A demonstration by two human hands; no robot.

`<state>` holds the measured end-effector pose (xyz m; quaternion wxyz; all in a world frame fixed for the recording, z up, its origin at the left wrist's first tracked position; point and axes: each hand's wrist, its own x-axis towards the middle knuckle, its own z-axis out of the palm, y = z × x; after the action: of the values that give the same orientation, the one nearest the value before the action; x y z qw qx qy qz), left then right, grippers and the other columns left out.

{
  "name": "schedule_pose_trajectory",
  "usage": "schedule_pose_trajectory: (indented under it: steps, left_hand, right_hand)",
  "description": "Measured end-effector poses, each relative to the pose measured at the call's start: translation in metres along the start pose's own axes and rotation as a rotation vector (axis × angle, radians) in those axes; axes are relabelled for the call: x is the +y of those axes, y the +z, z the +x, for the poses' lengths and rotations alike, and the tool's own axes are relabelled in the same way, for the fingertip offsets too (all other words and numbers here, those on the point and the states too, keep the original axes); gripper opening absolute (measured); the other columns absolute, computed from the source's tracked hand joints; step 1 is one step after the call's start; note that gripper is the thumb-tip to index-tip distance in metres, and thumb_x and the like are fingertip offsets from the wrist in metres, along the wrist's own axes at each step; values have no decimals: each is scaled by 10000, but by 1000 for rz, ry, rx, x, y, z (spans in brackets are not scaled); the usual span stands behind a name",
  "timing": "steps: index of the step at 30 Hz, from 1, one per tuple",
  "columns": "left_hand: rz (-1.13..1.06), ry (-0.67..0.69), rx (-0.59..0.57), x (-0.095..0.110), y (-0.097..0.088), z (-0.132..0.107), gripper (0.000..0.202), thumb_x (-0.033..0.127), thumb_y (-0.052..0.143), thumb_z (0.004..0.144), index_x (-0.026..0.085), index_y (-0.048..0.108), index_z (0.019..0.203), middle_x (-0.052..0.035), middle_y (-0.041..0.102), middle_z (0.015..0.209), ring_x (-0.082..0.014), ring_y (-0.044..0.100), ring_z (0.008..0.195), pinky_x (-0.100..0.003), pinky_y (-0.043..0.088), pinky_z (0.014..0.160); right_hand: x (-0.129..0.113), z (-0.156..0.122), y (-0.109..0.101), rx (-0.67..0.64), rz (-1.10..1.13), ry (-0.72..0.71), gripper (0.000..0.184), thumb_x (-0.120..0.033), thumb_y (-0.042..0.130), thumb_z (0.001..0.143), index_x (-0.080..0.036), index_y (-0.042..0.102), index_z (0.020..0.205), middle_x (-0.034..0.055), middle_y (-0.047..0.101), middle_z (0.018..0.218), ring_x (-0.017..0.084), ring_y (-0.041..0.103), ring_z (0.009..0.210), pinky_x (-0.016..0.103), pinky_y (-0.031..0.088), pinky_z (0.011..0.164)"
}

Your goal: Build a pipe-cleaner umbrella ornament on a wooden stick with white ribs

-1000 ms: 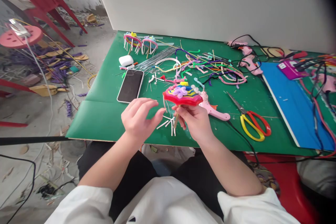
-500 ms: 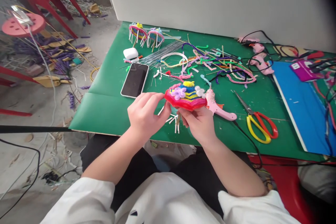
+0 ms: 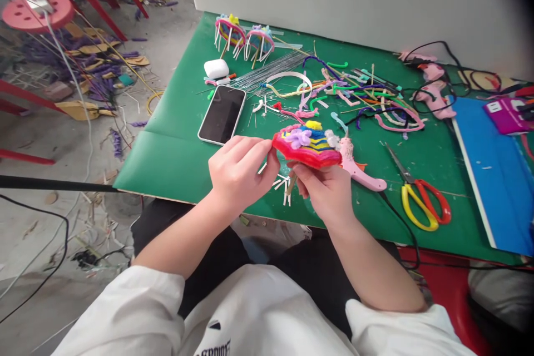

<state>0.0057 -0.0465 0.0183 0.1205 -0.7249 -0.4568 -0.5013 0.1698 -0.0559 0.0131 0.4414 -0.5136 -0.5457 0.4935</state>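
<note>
A small pipe-cleaner umbrella (image 3: 311, 146) is held above the front of the green table, its canopy red-rimmed with blue and yellow stripes and small fuzzy flowers. My left hand (image 3: 242, 169) pinches the canopy's left edge between thumb and fingers. Under the canopy my right hand (image 3: 327, 192) is closed around the stick, partly hidden by the rim. Short white strips (image 3: 287, 189) show below, between my hands. Just right of the canopy lies a pink glue gun (image 3: 362, 172). Scissors (image 3: 424, 200) with yellow and red handles rest farther right.
Two similar small umbrellas (image 3: 259, 44) stand at the back left of the green table (image 3: 167, 161). A phone (image 3: 222, 115) and a white case (image 3: 216, 69) lie left. Colourful pipe cleaners (image 3: 384, 105) and thin wires (image 3: 273, 69) cover the middle back. A blue board (image 3: 496, 178) lies right.
The view has shifted, so the table's things sit slightly further right and higher. Both hands keep their hold on the umbrella, whose canopy now tilts a little more down to the right.
</note>
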Motion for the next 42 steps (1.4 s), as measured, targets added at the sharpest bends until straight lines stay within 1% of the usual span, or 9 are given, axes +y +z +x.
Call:
schedule_pose_trajectory:
  steps: [10, 14, 18, 28, 31, 34, 36, 39, 42]
  left_hand:
    - [1, -4, 25, -1, 1, -1, 122, 85, 610, 763, 192, 631, 817, -1, 712, 742, -128, 620, 638, -247, 480, 607]
    - [8, -10, -4, 0, 2, -1, 110, 107, 625, 762, 178, 648, 842, -15, 723, 761, -138, 636, 659, -250, 496, 632]
    - [8, -3, -22, 0, 2, -1, 76, 118, 624, 759, 171, 644, 809, -19, 721, 740, -141, 625, 634, -253, 487, 604]
    - [6, -4, -43, 1, 5, -4, 38, 161, 631, 780, 181, 627, 749, -1, 701, 673, -117, 605, 581, -230, 460, 558]
    - [-43, -16, -67, 3, 2, -3, 66, 195, 632, 788, 173, 633, 727, -10, 693, 648, -117, 610, 564, -226, 467, 547]
    - [-185, -158, -114, 1, -2, 1, 104, 231, 587, 824, 167, 664, 795, -26, 716, 723, -122, 647, 642, -225, 503, 605]
    - [-339, -355, -138, -4, -4, 3, 171, 261, 544, 864, 166, 680, 902, -38, 732, 826, -129, 675, 733, -223, 526, 645]
    - [-625, -669, -175, -16, 0, 4, 240, 332, 548, 887, 168, 671, 1011, -53, 731, 905, -151, 694, 812, -218, 543, 626]
    - [-879, -798, -268, -27, 8, 2, 250, 316, 617, 852, 190, 652, 1065, -52, 733, 968, -175, 695, 906, -236, 564, 696]
  right_hand:
    - [1, -1, -2, -2, -40, -3, 271, -470, 671, 815, -200, 702, 809, -47, 484, 443, 115, 437, 387, 258, 320, 395]
    - [0, 0, -1, 2, -26, -3, 271, -469, 667, 818, -200, 687, 791, -51, 479, 442, 114, 449, 386, 257, 322, 395]
    - [0, 2, -2, 14, 2, -3, 287, -484, 679, 805, -200, 662, 763, -61, 464, 426, 105, 432, 372, 248, 314, 383]
    - [0, 3, -4, 23, -3, -21, 292, -489, 681, 809, -202, 673, 751, -50, 499, 461, 103, 457, 389, 242, 338, 390]
    - [-2, 4, -5, 35, 19, -26, 297, -494, 689, 798, -198, 688, 767, -37, 555, 513, 92, 462, 388, 235, 347, 388]
    - [-3, 7, -7, 25, 60, -11, 313, -507, 702, 780, -194, 694, 769, -24, 605, 569, 76, 456, 377, 221, 347, 373]
    - [-2, 8, -8, 3, 75, -1, 316, -507, 703, 779, -191, 702, 767, -22, 610, 574, 70, 457, 376, 212, 345, 368]
    - [-1, 10, -10, -28, 96, 13, 330, -517, 700, 778, -188, 718, 784, -19, 600, 566, 71, 462, 384, 207, 348, 367]
    - [-3, 12, -12, -64, 132, 29, 358, -538, 700, 765, -184, 730, 808, -8, 617, 592, 73, 469, 392, 209, 356, 364]
